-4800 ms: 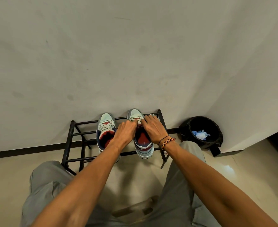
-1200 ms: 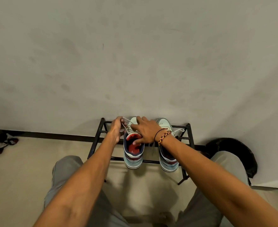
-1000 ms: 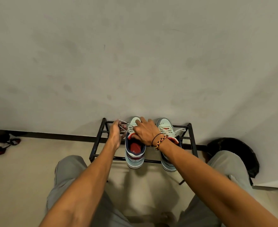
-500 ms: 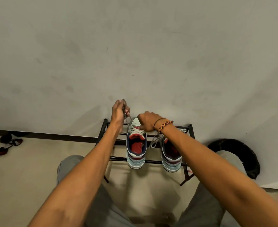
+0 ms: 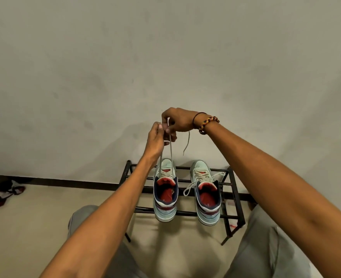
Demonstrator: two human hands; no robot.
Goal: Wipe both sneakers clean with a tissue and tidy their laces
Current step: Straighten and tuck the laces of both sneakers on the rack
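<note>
Far left on the beige floor, against the dark skirting: a small heap of dark and red straps (image 5: 4, 194), too blurred to name, well apart from the work.

Next rightward, above the black metal-bar shoe rack (image 5: 232, 194): left hand (image 5: 155, 140) raised, fingers curled and pinched on the two taut strands of the pale grey lace (image 5: 170, 153). Strands rising straight from the pale mint sneaker with navy collar and red lining on the left (image 5: 165, 199), heel toward the camera, resting across the rack's bars. Sole not clearly lifted; cannot tell for certain.

Just beside and slightly above: right hand (image 5: 176, 120), touching the left, fingertips clamped on the same lace where it passes over, one loose end hanging free below the wrist. Black band and braided multicolour bracelet (image 5: 208, 124) on that wrist.

Further right: matching mint sneaker on the right (image 5: 205, 194), also on the rack, its white laces (image 5: 200, 183) slack, one loop spilling off the left side toward the gap between the shoes.

No tissue anywhere in view.

Step in hand, by judgement: tidying the lace of the left-side sneaker, ends drawn up even and tight before knotting or tucking.

Next move, likely: crossing or looping the two ends while keeping tension, then lowering and snugging the knot at the tongue. Needed: steady pull from both hands without dragging the shoe off the bars. After that, the same treatment for the slack laces on the right.
</note>
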